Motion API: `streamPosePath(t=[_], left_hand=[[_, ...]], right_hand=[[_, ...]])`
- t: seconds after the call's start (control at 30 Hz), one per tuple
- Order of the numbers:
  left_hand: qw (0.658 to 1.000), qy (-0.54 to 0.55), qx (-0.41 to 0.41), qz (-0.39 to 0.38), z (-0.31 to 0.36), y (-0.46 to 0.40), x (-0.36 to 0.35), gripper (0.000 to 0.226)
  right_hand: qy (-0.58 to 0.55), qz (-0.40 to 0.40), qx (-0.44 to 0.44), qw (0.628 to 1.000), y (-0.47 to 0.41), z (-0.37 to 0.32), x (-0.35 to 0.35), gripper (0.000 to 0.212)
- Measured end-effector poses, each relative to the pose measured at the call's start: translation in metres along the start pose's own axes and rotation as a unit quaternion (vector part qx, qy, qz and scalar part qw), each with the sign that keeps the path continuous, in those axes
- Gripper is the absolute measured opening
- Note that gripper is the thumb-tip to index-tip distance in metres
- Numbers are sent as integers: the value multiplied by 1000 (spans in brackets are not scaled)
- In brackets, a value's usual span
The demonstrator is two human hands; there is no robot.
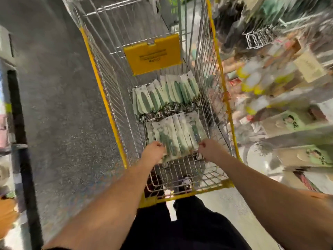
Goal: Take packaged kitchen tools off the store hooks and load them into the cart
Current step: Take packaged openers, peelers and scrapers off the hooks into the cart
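Observation:
A wire cart with a yellow rim point(106, 103) stands straight ahead of me. On its floor lie two fanned rows of packaged green-handled kitchen tools on white cards: a far row point(167, 92) and a near row point(178, 134). My left hand point(154, 152) grips the left end of the near row, and my right hand point(210, 148) grips its right end. Both arms reach down into the cart.
A yellow plastic flap point(153, 53) hangs on the cart's wire seat panel. Blurred store racks with hanging packaged goods point(281, 83) fill the right side. Grey speckled floor point(59, 105) lies to the left, with a dark post point(19, 123) at the far left.

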State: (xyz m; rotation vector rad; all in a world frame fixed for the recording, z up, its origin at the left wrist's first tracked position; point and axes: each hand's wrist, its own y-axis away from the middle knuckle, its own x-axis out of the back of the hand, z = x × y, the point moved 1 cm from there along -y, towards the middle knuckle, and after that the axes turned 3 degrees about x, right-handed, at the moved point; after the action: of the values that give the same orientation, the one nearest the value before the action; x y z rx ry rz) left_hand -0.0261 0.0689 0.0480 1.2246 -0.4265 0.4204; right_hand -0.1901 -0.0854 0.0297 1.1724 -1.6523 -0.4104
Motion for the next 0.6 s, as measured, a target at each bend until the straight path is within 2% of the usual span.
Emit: streamPosePath(t=[0.13,0.2,0.33,0.43,0.6], left_hand=[[999,-15,26,-18,6,-57,-14,23],[999,-1,32,-21,7,-85,-25,34],[995,25,91,9,7,-125,-43,50],[987,27,158,15,1,-141,-60,76],[980,-12,193,52,-3,-160,-73,76]], right_hand=[[-19,9,-56,998,-43,2,-12,36],[-23,19,-86,996,-64,4,-18,39],[-57,67,-122,989,-101,13,-34,30],[-65,100,-128,985,-124,16,-44,45],[-91,84,-187,974,-147,15,-53,61]])
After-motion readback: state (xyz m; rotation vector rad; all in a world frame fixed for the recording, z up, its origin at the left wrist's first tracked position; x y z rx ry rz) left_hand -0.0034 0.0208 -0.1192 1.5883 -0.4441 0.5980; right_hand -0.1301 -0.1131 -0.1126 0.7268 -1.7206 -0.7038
